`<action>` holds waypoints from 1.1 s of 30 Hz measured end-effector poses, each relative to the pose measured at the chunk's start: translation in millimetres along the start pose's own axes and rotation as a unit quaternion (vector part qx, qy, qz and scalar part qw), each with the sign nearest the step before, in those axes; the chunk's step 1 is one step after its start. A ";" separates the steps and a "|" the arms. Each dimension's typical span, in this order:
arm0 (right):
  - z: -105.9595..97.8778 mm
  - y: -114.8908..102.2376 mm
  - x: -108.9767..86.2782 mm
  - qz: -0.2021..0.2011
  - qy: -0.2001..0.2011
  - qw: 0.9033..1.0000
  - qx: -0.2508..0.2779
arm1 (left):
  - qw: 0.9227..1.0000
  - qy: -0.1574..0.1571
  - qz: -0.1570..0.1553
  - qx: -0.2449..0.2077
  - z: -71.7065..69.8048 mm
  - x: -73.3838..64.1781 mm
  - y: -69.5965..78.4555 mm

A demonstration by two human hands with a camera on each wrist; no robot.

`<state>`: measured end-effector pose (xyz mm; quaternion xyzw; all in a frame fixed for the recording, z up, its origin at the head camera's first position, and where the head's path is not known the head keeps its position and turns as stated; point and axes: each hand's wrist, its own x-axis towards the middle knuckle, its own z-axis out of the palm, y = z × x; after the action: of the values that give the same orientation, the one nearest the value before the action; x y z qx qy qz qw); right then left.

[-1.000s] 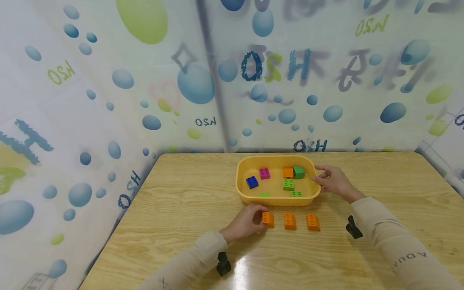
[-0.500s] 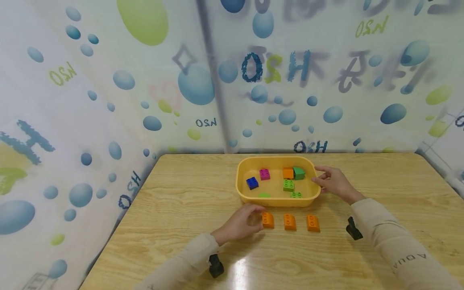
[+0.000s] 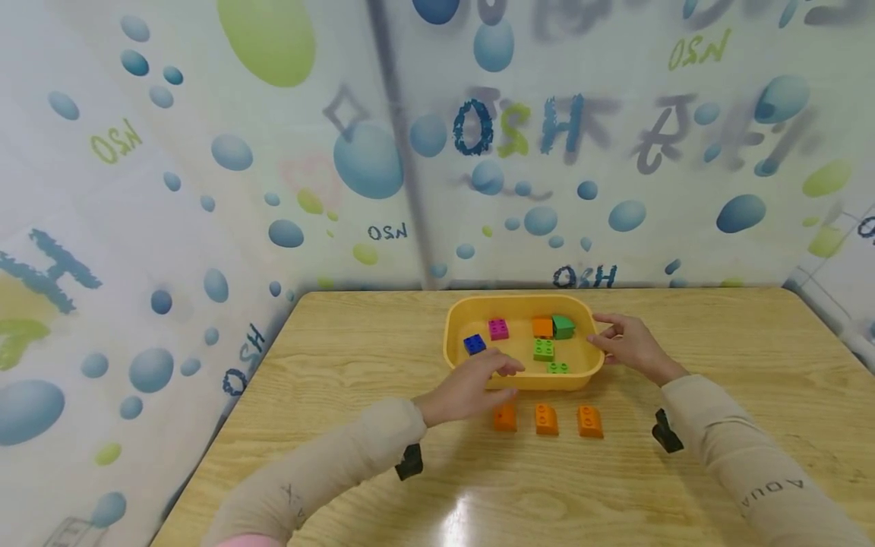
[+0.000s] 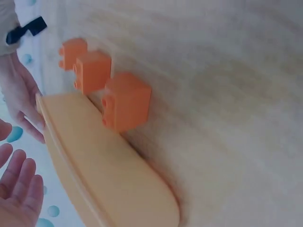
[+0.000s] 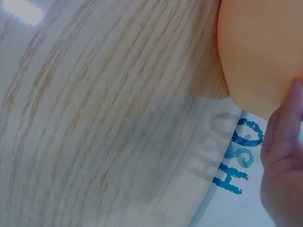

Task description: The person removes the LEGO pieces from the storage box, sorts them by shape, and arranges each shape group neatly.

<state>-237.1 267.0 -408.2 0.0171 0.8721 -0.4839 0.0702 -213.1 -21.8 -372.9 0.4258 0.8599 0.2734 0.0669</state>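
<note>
My left hand (image 3: 465,389) hovers over the front left rim of a yellow plastic tub (image 3: 547,383), its fingers relaxed and holding nothing; the left wrist view shows the fingers (image 4: 21,177) loosely spread beside the tub wall. At the tub's right end, my right hand (image 3: 632,348) holds the rim, fingers against the outer wall. In front of the tub, three orange toy bricks with curved tops stand in a row: a left one (image 3: 504,419) close below my left hand, a middle one (image 3: 546,419) and a right one (image 3: 590,422).
Inside the tub lie a blue brick (image 3: 475,344), a magenta brick (image 3: 498,329), an orange brick (image 3: 543,327), a dark green curved brick (image 3: 563,327) and light green bricks (image 3: 544,349). The wooden table (image 3: 369,342) meets a bubble-patterned wall (image 3: 287,137) behind.
My left hand has let go of the left orange brick, drawn back slightly, then risen forward to the tub's front rim. The brick stays in the row. My right hand has not moved.
</note>
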 end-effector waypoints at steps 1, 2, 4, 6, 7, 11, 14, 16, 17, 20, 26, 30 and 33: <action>0.1 -0.1 -0.2 -0.001 0.000 1.000 0.001 | 1.000 -0.002 0.000 0.014 -2.0 5.5 1.7; 0.0 -0.2 -0.6 0.000 0.000 1.000 0.001 | 1.000 -0.004 -0.003 0.024 -3.4 11.6 2.6; -0.2 -0.3 -1.0 0.000 -0.002 1.000 0.002 | 0.999 -0.011 -0.011 0.044 -4.5 23.2 3.1; -0.7 -0.7 -1.7 -0.004 -0.004 1.000 0.004 | 0.998 -0.018 -0.020 0.062 -4.1 34.6 2.3; -0.8 -0.8 -1.8 -0.006 -0.004 1.000 0.005 | 0.997 -0.021 -0.022 0.067 -3.9 40.3 2.0; -0.7 -1.2 -1.6 -0.013 -0.007 1.000 0.007 | 0.996 -0.024 -0.025 0.079 -6.7 63.9 -3.0; -0.6 0.5 -0.3 -0.010 -0.007 1.000 0.006 | 0.996 -0.032 -0.035 0.079 -12.9 81.0 -8.3; -0.8 1.1 0.4 -0.007 -0.006 1.000 0.005 | 0.995 -0.036 -0.042 0.079 -15.5 91.3 -13.0; -1.0 1.6 0.9 -0.005 -0.004 1.000 0.004 | 0.995 -0.038 -0.046 0.078 -15.9 95.3 -15.2; -0.7 1.4 0.9 -0.002 -0.002 1.000 0.001 | 0.994 -0.043 -0.063 0.076 -15.1 104.5 -20.4; -1.3 0.0 0.7 -0.008 -0.006 1.000 0.007 | 0.990 -0.055 -0.101 0.086 -1.6 120.7 -20.9; -1.1 -0.8 -0.4 -0.009 -0.011 1.000 0.010 | 0.988 -0.059 -0.083 0.113 15.5 130.8 -20.5; 0.1 -1.1 -1.2 -0.010 -0.011 1.000 0.009 | 0.985 -0.060 -0.080 0.138 24.6 135.0 -19.7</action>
<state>-235.9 266.4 -407.1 0.0038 0.8672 -0.4924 0.0745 -303.1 82.5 -388.1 0.3763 0.9151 0.1202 0.0804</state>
